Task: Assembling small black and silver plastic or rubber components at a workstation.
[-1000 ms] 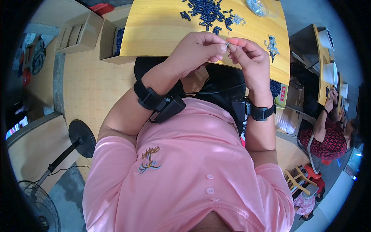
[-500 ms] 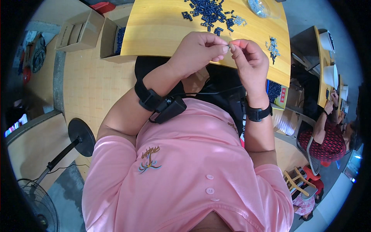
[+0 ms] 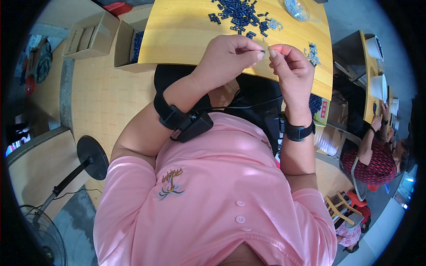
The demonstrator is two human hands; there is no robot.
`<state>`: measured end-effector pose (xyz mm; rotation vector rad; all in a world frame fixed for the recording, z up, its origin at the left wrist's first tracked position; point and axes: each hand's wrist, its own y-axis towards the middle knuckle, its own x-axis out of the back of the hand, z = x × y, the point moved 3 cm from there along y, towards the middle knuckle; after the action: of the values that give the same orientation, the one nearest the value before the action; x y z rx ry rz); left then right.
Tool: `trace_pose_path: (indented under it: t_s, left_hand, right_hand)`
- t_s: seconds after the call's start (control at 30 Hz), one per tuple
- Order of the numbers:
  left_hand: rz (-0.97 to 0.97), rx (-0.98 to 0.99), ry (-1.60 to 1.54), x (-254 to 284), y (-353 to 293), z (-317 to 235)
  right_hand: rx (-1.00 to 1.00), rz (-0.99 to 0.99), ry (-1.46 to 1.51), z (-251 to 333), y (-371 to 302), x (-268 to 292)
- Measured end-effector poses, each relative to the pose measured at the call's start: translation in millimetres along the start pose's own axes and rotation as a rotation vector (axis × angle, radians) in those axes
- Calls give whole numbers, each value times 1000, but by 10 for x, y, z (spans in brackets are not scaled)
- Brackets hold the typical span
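My left hand (image 3: 230,56), over the table's near edge, is closed in a pinch on a small black part (image 3: 263,51) whose dark tip shows beyond the fingers. Just to its right, my right hand (image 3: 290,66) pinches thumb against forefinger. A tiny pale bit shows at its fingertips, too small to name. A narrow gap separates the two sets of fingertips. Beyond them on the yellow table (image 3: 182,40) lies a heap of small black parts (image 3: 242,15), with small silvery pieces (image 3: 275,24) at its right side. More silvery pieces (image 3: 313,54) lie past my right hand.
A clear round dish (image 3: 296,9) of silvery pieces stands at the far right of the table. Cardboard boxes (image 3: 91,37) are at the left, one holding dark parts. A fan (image 3: 44,230) stands lower left. Another person (image 3: 372,164) works at a table on the right.
My right hand has shifted slightly right, and the fingertips, formerly touching or nearly so, are now a little apart. My left hand has barely moved.
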<state>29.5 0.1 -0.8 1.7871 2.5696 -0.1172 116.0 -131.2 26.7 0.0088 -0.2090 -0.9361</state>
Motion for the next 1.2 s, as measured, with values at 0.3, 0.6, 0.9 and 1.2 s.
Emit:
trace_pose_path:
  t_s: [0.3, 0.6, 0.9, 1.2]
  left_hand:
    - [-21, -36, 69, -14, -7, -14]
    - [-44, 37, 149, 21, -8, 10]
    - [-26, 215, -202, 78, 3, 72]
    - [11, 314, -402, 53, -46, 185]
  right_hand:
    - [57, -10, -196, -18, 21, -15]
    - [475, -20, -760, 152, -43, -181]
    - [279, 67, -368, -14, -83, -246]
    - [509, 52, -580, 24, -80, -295]
